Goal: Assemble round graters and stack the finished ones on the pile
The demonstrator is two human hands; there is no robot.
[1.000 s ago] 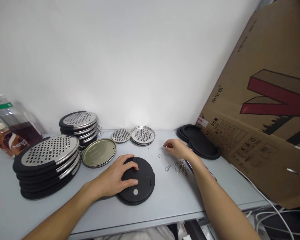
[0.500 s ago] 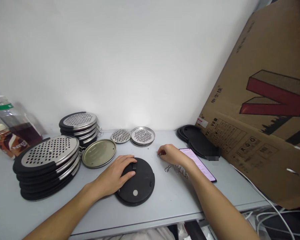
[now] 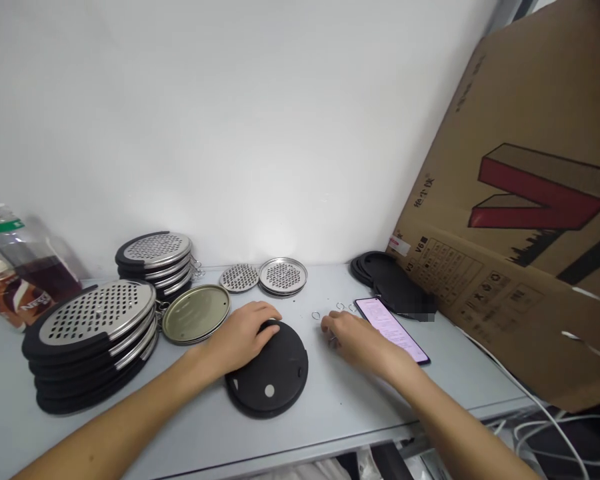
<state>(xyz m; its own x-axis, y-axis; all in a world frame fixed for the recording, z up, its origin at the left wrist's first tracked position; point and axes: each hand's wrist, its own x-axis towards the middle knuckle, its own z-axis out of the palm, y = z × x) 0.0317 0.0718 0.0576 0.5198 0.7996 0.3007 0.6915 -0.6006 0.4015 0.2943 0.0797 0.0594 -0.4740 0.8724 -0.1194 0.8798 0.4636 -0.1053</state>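
My left hand (image 3: 245,335) is closed on the upper left edge of a round black disc (image 3: 275,380), its thumb on the top face. The disc lies flat on the grey table and has a pale round dot near its front. To the right of it, the curled fingers of my right hand (image 3: 353,339) are just over the tabletop. A bit of shiny metal, apparently a small metal clip (image 3: 333,341), shows at the fingertips; most of it is hidden. Beyond that hand lie several thin metal rings, one of them a loose ring (image 3: 316,315).
Stacks of black-rimmed perforated metal discs (image 3: 97,313) stand at left, beside a gold-coloured round lid (image 3: 196,313). Perforated metal plates (image 3: 283,277) lie by the wall. At right are a phone (image 3: 393,330), black round covers (image 3: 400,287) and a leaning cardboard box (image 3: 525,267).
My right hand has drawn back from the rings towards me, onto the spot where the clips lay. Rings once under that hand and wrist now show. The left hand keeps its hold on the disc.
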